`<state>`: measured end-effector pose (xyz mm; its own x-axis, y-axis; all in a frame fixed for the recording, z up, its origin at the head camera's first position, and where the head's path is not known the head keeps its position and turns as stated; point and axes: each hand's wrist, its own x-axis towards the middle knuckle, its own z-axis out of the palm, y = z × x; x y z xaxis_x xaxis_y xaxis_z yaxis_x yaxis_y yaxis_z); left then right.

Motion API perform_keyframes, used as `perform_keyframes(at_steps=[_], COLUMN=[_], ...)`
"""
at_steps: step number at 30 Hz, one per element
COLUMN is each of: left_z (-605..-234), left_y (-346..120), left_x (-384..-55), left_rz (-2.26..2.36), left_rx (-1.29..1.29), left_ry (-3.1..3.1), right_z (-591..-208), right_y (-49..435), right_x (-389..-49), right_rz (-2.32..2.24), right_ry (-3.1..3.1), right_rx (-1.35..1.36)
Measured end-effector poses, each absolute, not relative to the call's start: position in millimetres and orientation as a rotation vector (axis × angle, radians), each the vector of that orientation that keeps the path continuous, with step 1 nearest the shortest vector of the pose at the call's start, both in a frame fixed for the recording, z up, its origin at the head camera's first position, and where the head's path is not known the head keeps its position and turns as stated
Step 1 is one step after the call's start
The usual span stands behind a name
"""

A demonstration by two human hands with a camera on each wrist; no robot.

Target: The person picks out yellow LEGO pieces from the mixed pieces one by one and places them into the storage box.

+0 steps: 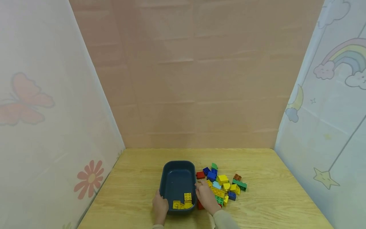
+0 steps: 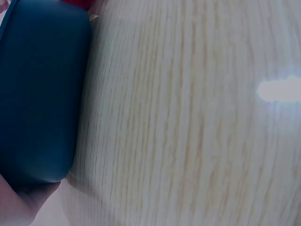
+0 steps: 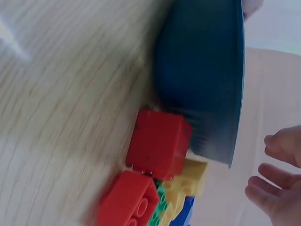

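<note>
A dark blue tray [image 1: 178, 179] stands on the table with several yellow bricks [image 1: 187, 197] at its near end. My left hand [image 1: 160, 204] grips the tray's near left side; in the left wrist view its thumb [image 2: 40, 195] lies against the tray wall [image 2: 42, 94]. By the right rim is my right hand [image 1: 206, 197], between the tray and a heap of toy bricks [image 1: 218, 192]. Seen from the right wrist, its fingers [image 3: 277, 176] are loosely bent, hold nothing, and stand a little apart from the tray edge. A red brick [image 3: 160, 143] lies close against the tray's outer wall.
The heap right of the tray mixes yellow, blue, green and red bricks, with a long green brick [image 1: 240, 184] and a brown brick [image 1: 237, 177] at its right side. Printed cloth walls flank the wooden table [image 1: 274, 197], and a brown sheet [image 1: 194, 79] hangs behind it.
</note>
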<state>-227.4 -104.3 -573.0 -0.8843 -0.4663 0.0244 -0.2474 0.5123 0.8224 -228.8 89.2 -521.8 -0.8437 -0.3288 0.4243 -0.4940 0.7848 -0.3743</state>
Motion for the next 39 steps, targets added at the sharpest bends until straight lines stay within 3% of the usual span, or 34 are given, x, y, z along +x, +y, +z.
perform_keyframes(at_steps=[7, 22, 39], left_z=[-572, -570, -574], left_y=[-104, -103, -104], left_x=[-227, -225, -226], left_rz=[-1.291, -1.296, -1.280], left_rx=[0.615, 0.621, 0.606], left_ry=[-2.533, -2.524, -2.515], right_z=[-531, -561, -546], right_y=[103, 111, 109], right_x=[-234, -238, -239], right_rz=[0.689, 0.746, 0.784], right_ry=[-2.747, -2.807, -2.695], right_rx=[0.513, 0.554, 0.436])
